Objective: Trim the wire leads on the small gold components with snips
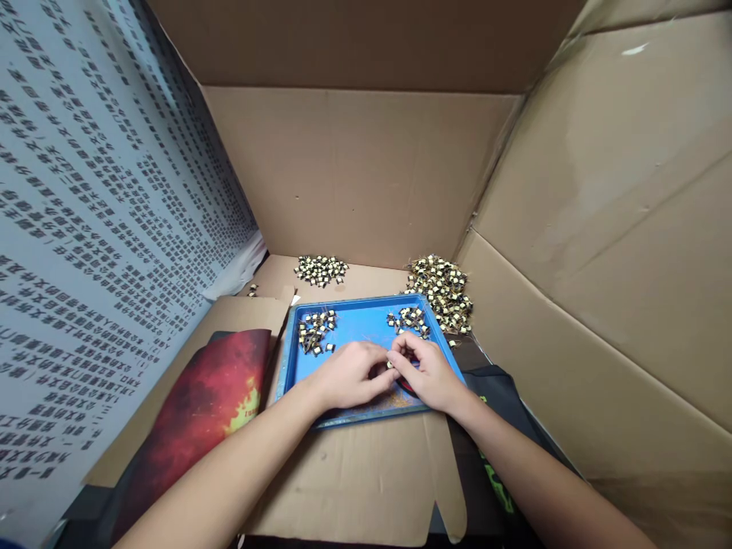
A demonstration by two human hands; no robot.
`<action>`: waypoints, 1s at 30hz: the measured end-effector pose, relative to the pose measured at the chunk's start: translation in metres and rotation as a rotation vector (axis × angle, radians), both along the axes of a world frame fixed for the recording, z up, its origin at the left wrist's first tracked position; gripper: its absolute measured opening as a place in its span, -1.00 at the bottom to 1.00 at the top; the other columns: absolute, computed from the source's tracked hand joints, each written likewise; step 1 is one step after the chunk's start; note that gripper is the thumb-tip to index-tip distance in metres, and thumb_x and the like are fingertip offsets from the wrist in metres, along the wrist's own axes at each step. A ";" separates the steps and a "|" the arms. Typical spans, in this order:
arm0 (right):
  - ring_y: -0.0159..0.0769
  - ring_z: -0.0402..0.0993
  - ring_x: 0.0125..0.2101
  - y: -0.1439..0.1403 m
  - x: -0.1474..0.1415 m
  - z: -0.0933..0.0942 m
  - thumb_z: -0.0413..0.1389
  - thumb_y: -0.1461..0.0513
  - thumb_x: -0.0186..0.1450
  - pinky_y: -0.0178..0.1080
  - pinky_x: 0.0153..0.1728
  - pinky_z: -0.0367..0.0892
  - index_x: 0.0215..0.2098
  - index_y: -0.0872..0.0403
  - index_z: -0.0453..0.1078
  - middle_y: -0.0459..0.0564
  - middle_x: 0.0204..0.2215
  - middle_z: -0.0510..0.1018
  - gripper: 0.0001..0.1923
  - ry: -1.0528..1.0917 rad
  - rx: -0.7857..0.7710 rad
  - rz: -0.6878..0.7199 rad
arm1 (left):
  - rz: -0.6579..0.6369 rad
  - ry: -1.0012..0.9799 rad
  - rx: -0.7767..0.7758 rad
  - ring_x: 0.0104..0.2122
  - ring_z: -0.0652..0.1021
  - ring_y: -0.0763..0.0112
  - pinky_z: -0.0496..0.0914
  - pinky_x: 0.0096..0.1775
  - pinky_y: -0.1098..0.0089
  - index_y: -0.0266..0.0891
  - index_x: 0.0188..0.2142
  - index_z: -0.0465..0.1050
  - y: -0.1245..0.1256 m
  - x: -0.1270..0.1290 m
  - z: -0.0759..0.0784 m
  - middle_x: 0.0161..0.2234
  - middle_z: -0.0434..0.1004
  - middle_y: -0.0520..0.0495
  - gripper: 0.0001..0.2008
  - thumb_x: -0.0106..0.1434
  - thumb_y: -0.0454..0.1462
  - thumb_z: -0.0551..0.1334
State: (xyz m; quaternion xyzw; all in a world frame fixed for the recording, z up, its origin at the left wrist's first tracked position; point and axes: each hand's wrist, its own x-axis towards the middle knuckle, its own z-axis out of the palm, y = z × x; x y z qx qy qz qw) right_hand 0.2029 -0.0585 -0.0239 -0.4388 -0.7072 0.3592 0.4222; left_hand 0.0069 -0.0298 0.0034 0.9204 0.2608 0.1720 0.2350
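My left hand [355,372] and my right hand [428,374] meet over the front right part of a blue tray [360,305]. Their fingertips are pinched together at a small yellow-and-black coil component [390,364], mostly hidden by the fingers. Beneath my right hand, part of a red and black object [406,387] shows; its kind is unclear. Inside the tray, one group of similar components [316,331] lies at the left. Another group [409,320] lies at the back right, just beyond my right hand. Thin wire leads stick out of many of them.
Behind the tray are a small pile of components [320,270] and a larger heap [443,293] at the right. Cardboard walls [366,175] enclose the back and right. A red patterned mat [200,396] lies left; dark cloth [497,396] lies right. Printed sheeting [103,198] hangs left.
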 end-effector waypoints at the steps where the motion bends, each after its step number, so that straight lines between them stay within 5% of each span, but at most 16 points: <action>1: -0.35 0.36 -0.46 0.000 0.000 0.001 0.09 0.18 0.44 -0.29 -0.40 0.24 -0.32 0.03 0.32 -0.14 -0.47 0.43 -0.84 0.005 -0.002 0.003 | -0.001 -0.006 -0.005 -0.27 0.60 0.30 0.37 -0.18 0.36 -0.27 -0.19 0.54 0.000 0.000 0.000 -0.22 0.66 -0.12 -0.74 0.49 -0.22 0.11; 8: -0.36 0.34 -0.47 -0.002 0.000 -0.001 0.08 0.10 0.48 -0.29 -0.40 0.25 -0.29 0.03 0.31 -0.15 -0.47 0.40 -0.78 0.086 -0.004 -0.006 | 0.057 -0.089 0.021 -0.39 0.50 0.36 0.32 -0.28 0.37 -0.27 -0.29 0.49 0.000 -0.002 0.003 -0.38 0.56 -0.05 -0.75 0.47 -0.21 0.14; 19: -0.39 0.34 -0.53 0.005 -0.003 -0.007 0.13 -0.11 0.42 -0.30 -0.43 0.31 -0.30 0.02 0.29 -0.19 -0.52 0.37 -0.60 0.430 -0.173 -0.016 | 0.207 -0.331 0.080 -0.25 0.56 0.36 0.42 -0.15 0.37 -0.20 -0.05 0.53 -0.001 -0.001 0.001 -0.24 0.61 -0.07 -0.83 0.44 -0.20 0.26; 30: -0.40 0.31 -0.56 0.007 -0.004 -0.004 0.18 -0.08 0.39 -0.32 -0.47 0.26 -0.32 0.02 0.30 -0.21 -0.58 0.36 -0.62 0.479 -0.163 -0.035 | 0.318 -0.401 0.124 -0.34 0.57 0.44 0.45 -0.18 0.41 -0.19 -0.03 0.56 0.002 -0.006 0.008 -0.31 0.63 0.01 -0.82 0.40 -0.24 0.30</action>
